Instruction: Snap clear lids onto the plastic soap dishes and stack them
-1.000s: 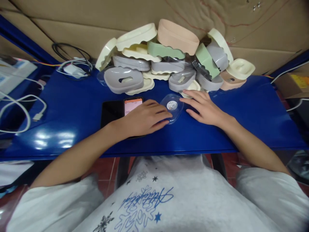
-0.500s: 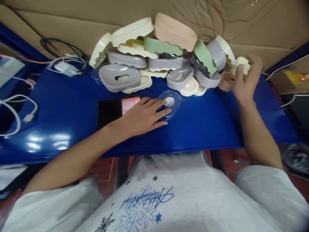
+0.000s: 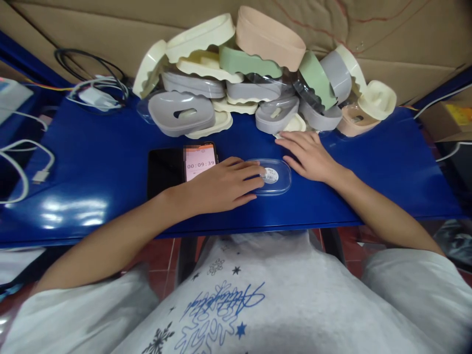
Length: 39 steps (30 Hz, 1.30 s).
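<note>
My left hand (image 3: 232, 184) lies palm down, its fingers stretched over a clear oval plastic lid (image 3: 282, 186) that bears a round white label. My right hand (image 3: 311, 156) rests just to the right of the lid, fingers spread and holding nothing. Its fingertips are at the front edge of a cream scalloped piece (image 3: 295, 124); I cannot tell whether they touch it. Partly under my left wrist, a phone (image 3: 199, 164) shows a timer. On the far right, a small cream dish (image 3: 378, 100) leans on a peach oval box (image 3: 356, 123).
A heap of oval plastic boxes stands along the back, including a grey box (image 3: 180, 118), a green box (image 3: 250, 61) and a peach box (image 3: 271, 37). Coiled cables (image 3: 98, 93) lie at back left. A white cable (image 3: 39, 172) hangs over the left side of the blue table (image 3: 103, 162).
My right hand went to the small cream dish at far right and came back to the middle. That dish now sits more tilted. The clear lid has turned sideways and shifted under my left hand.
</note>
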Each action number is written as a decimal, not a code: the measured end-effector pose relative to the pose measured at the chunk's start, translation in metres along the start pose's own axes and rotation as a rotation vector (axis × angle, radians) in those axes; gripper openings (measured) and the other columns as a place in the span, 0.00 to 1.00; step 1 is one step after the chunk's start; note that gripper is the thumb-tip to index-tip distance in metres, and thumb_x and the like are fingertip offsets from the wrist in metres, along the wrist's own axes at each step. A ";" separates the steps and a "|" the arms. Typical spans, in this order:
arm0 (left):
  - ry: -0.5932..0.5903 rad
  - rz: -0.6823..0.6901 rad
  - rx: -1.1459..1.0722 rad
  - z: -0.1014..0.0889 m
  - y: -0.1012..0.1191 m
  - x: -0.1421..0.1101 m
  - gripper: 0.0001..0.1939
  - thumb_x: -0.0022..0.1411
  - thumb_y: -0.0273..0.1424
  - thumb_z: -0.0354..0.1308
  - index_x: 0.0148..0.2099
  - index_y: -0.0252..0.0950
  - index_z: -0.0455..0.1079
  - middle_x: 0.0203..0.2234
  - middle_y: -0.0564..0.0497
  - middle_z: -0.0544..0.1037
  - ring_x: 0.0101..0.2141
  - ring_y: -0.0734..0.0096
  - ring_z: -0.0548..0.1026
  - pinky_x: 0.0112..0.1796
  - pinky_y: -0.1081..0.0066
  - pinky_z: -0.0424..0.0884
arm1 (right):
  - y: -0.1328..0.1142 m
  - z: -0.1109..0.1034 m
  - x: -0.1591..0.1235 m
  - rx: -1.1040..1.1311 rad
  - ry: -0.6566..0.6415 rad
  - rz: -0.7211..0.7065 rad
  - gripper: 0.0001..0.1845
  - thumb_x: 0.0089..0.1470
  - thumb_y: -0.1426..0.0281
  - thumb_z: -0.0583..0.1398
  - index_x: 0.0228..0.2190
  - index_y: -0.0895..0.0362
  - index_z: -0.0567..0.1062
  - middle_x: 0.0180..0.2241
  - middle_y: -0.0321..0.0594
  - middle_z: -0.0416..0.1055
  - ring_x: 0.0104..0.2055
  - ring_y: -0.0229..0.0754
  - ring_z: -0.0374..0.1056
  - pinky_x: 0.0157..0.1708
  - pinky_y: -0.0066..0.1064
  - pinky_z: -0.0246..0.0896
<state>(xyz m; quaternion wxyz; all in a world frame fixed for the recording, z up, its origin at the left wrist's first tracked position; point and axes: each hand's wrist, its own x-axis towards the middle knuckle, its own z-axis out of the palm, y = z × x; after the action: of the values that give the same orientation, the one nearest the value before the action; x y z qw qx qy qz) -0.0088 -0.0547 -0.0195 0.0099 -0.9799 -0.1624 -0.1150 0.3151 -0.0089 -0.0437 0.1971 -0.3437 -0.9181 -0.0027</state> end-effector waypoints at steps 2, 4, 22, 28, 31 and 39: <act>-0.004 -0.009 -0.001 0.001 0.000 0.000 0.08 0.79 0.30 0.60 0.55 0.36 0.76 0.62 0.42 0.79 0.64 0.52 0.77 0.58 0.57 0.72 | 0.002 0.005 -0.001 0.009 -0.012 0.004 0.25 0.76 0.59 0.53 0.68 0.47 0.70 0.66 0.49 0.73 0.67 0.61 0.69 0.62 0.58 0.60; -0.012 -0.016 0.007 0.000 0.000 0.000 0.08 0.79 0.31 0.60 0.56 0.36 0.77 0.62 0.42 0.79 0.64 0.52 0.76 0.58 0.58 0.72 | 0.004 0.005 -0.002 0.003 0.001 0.014 0.24 0.76 0.58 0.53 0.67 0.47 0.72 0.63 0.49 0.75 0.63 0.60 0.71 0.59 0.56 0.62; -0.019 0.010 0.065 0.000 0.000 0.001 0.08 0.78 0.30 0.60 0.54 0.36 0.77 0.62 0.42 0.79 0.64 0.51 0.76 0.57 0.58 0.72 | 0.008 -0.003 -0.005 -0.049 0.122 0.172 0.22 0.73 0.49 0.57 0.58 0.45 0.77 0.47 0.45 0.77 0.51 0.59 0.75 0.55 0.56 0.64; -0.019 0.012 0.043 0.000 0.002 0.001 0.10 0.78 0.33 0.62 0.57 0.36 0.76 0.63 0.41 0.78 0.64 0.49 0.76 0.57 0.57 0.72 | 0.004 -0.004 -0.003 -0.041 0.154 0.112 0.21 0.72 0.48 0.58 0.57 0.43 0.78 0.60 0.46 0.74 0.67 0.63 0.67 0.65 0.61 0.58; -0.031 0.025 0.045 0.000 0.004 0.001 0.12 0.77 0.33 0.63 0.60 0.38 0.75 0.65 0.42 0.76 0.65 0.50 0.75 0.58 0.58 0.71 | -0.002 -0.007 -0.001 0.011 0.143 0.040 0.19 0.73 0.50 0.59 0.57 0.44 0.78 0.65 0.44 0.73 0.72 0.62 0.64 0.71 0.59 0.51; -0.040 0.021 0.081 -0.008 0.006 0.001 0.15 0.74 0.40 0.68 0.54 0.36 0.76 0.57 0.41 0.80 0.56 0.49 0.79 0.52 0.57 0.74 | -0.014 -0.019 0.000 0.098 0.245 -0.019 0.19 0.73 0.55 0.62 0.60 0.46 0.77 0.56 0.43 0.82 0.60 0.56 0.78 0.66 0.55 0.62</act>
<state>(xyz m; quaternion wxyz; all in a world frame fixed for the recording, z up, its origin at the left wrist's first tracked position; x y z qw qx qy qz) -0.0072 -0.0605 -0.0116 0.0476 -0.9825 -0.1569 -0.0887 0.3133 -0.0221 -0.0239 0.3245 -0.3221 -0.8894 -0.0016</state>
